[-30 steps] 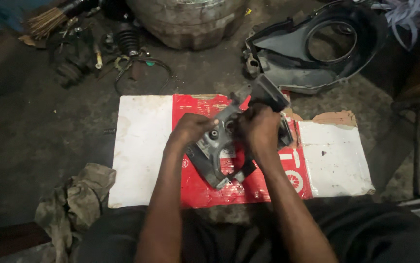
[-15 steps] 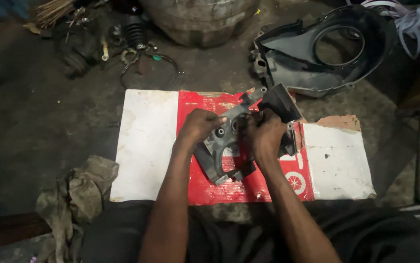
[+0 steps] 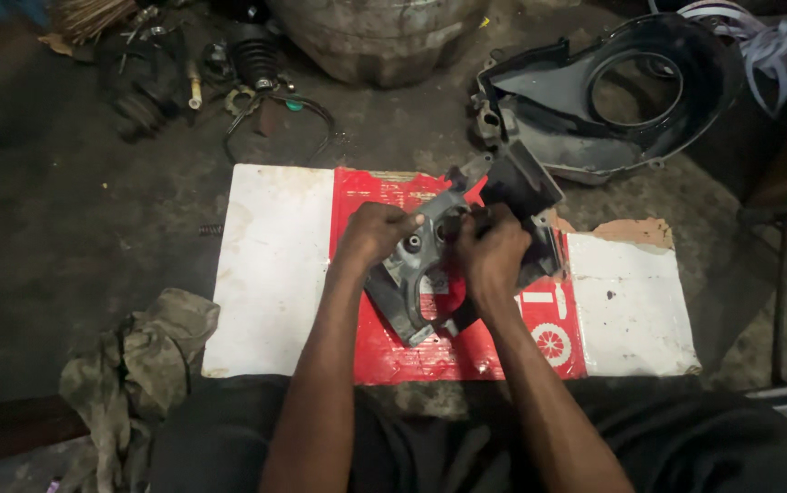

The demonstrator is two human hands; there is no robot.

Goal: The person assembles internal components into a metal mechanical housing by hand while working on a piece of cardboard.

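Note:
A grey metal engine part (image 3: 421, 265) with holes and curved arms lies on a red and white flattened cardboard sheet (image 3: 270, 265). My left hand (image 3: 373, 233) grips its upper left side. My right hand (image 3: 492, 256) grips its right side, fingers pressed near a round opening in the part. A black plastic housing (image 3: 521, 183) sticks out from behind my right hand. What lies under my palms is hidden.
A large black round cover (image 3: 612, 100) lies at the upper right. A dirty rag (image 3: 137, 365) sits at the lower left. Greasy small parts, a rubber boot (image 3: 256, 59) and a cable lie at the upper left, a dusty tyre (image 3: 375, 36) at top.
Both hands stay on the grey part with only small shifts of the fingers. The camera view has drifted slightly, so the sheet sits a little differently in frame.

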